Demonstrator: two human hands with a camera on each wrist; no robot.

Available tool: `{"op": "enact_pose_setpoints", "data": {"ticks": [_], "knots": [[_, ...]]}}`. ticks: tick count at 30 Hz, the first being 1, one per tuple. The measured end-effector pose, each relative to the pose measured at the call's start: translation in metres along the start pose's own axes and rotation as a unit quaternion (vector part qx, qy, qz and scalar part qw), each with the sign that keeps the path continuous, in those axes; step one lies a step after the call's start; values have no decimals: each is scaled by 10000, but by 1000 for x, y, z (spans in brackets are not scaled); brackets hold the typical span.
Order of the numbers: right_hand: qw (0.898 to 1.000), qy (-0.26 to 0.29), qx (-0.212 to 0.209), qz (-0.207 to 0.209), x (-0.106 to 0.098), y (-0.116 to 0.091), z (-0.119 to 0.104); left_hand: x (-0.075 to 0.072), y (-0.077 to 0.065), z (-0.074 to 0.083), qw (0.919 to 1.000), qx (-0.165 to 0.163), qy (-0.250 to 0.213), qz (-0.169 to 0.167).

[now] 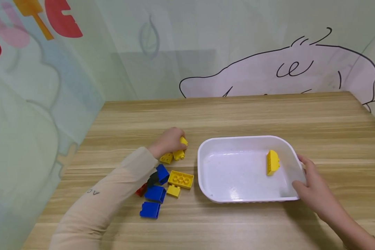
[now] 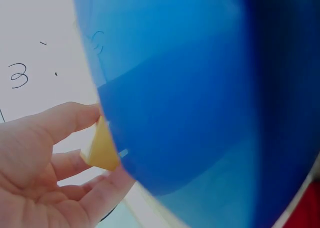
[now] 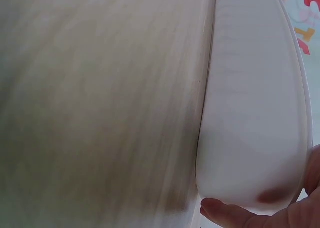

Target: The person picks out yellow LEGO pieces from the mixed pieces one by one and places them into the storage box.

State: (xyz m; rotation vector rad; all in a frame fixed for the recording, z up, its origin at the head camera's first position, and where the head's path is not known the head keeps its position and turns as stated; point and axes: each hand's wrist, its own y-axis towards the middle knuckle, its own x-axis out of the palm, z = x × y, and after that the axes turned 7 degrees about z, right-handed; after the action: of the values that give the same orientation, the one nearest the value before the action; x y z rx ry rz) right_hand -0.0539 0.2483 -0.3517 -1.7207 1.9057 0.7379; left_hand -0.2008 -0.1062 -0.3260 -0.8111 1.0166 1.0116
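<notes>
My left hand (image 1: 169, 142) pinches a yellow toy building block (image 1: 183, 141) between thumb and fingers, just left of a white plastic tub (image 1: 234, 141). Directly below that hand lie two more yellow blocks, a studded one (image 1: 178, 155) and a sloped one (image 1: 166, 158). In the left wrist view the held yellow block (image 2: 102, 148) is partly covered by a large, blurred blue block (image 2: 175, 112) close to the camera. At the tub's right end my right hand (image 1: 315, 189) grips the rim, thumb over the edge. Inside the tub stands one yellow curved block (image 1: 272, 163).
Left of the tub lie a long yellow block (image 1: 181, 179), a small yellow one (image 1: 173, 191) and blue blocks (image 1: 150, 210). A dark block (image 1: 152, 179) and a red one (image 1: 141, 190) are partly hidden by the left sleeve. A printed wall (image 1: 175, 69) backs the wooden table (image 1: 231, 116).
</notes>
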Motion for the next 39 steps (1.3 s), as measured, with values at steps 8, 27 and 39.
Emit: {"op": "enact_pose_setpoints", "data": {"ticks": [8,27,39], "knots": [[10000,43,-44,27,0,1,0,-3,0,-1,9998,135,-71,98],[10000,65,48,12,0,-2,-1,-18,-2,8,9994,259,-7,230],[9999,28,124,-50,0,0,-1,-27,-2,28,9953,821,124,491]]}}
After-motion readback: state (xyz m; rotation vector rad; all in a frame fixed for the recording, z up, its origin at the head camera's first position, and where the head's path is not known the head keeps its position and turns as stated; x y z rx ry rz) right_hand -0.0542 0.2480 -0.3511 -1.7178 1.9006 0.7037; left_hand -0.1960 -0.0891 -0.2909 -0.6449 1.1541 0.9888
